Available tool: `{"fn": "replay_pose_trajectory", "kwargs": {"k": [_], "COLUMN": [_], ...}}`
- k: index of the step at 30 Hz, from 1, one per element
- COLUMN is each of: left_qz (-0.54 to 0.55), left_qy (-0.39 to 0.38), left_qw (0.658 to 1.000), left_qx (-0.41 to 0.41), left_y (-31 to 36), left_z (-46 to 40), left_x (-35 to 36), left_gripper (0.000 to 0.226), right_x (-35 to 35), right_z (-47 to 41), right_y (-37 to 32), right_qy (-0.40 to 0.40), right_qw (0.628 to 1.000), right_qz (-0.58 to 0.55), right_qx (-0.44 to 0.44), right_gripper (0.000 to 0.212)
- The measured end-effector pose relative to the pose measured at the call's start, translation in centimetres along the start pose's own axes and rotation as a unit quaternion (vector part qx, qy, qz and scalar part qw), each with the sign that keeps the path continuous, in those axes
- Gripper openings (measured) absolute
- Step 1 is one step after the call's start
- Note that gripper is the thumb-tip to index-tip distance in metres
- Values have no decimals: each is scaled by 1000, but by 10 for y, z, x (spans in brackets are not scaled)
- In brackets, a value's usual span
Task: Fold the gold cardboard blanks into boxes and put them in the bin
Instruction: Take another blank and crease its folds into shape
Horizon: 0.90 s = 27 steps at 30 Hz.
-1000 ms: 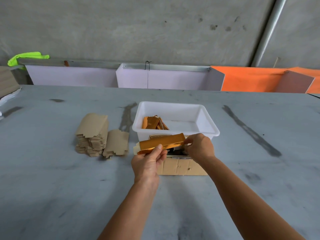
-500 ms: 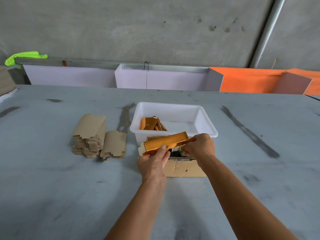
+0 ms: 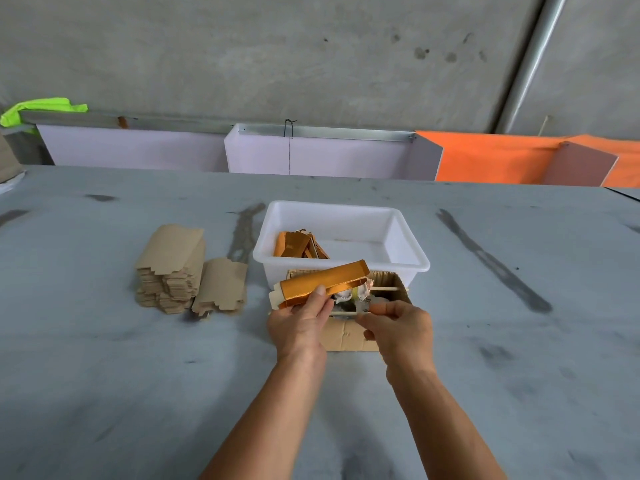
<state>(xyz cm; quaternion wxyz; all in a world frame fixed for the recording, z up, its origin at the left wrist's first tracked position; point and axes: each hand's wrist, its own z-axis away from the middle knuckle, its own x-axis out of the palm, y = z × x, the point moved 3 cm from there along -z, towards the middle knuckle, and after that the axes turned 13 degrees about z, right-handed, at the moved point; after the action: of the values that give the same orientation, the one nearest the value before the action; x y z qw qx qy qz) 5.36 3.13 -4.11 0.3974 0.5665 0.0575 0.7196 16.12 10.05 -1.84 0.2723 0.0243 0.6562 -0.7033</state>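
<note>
My left hand grips a folded gold box near its left end, holding it tilted just in front of the white bin. The box's right end is open and free. Several folded gold boxes lie in the bin's left part. My right hand is below and to the right of the box, pinching a thin wooden stick that lies across a small open cardboard carton. A stack of flat blanks, brown side up, sits to the left with a smaller pile beside it.
The carton sits against the bin's front wall and holds a second stick and whitish clutter. Lilac panels and orange panels stand along the grey table's far edge. A neon green cloth hangs at the far left.
My right hand has let go of the gold box's right end and dropped toward me onto the stick. My left hand now holds the box alone.
</note>
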Motion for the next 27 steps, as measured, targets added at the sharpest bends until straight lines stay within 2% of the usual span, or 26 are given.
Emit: {"fn": "replay_pose_trajectory", "kwargs": {"k": [4, 14, 20, 27], "left_qz": [0, -14, -20, -46], "left_qy": [-5, 1, -3, -14], "left_qw": [1000, 1000, 1000, 999], "left_qx": [4, -5, -7, 3], "left_y": [1, 2, 3, 7], "left_z": [1, 0, 1, 6], "left_x": [1, -1, -1, 1], "left_gripper": [16, 25, 21, 28], "right_x": [1, -5, -2, 4], "right_z": [8, 13, 16, 10], "right_y": [8, 12, 26, 41], "right_qy": [-8, -10, -2, 12], "right_qw": [999, 1000, 997, 979], "right_qz": [-43, -16, 50, 125], "right_qx": [18, -8, -62, -162], "right_gripper": [17, 16, 14, 26]}}
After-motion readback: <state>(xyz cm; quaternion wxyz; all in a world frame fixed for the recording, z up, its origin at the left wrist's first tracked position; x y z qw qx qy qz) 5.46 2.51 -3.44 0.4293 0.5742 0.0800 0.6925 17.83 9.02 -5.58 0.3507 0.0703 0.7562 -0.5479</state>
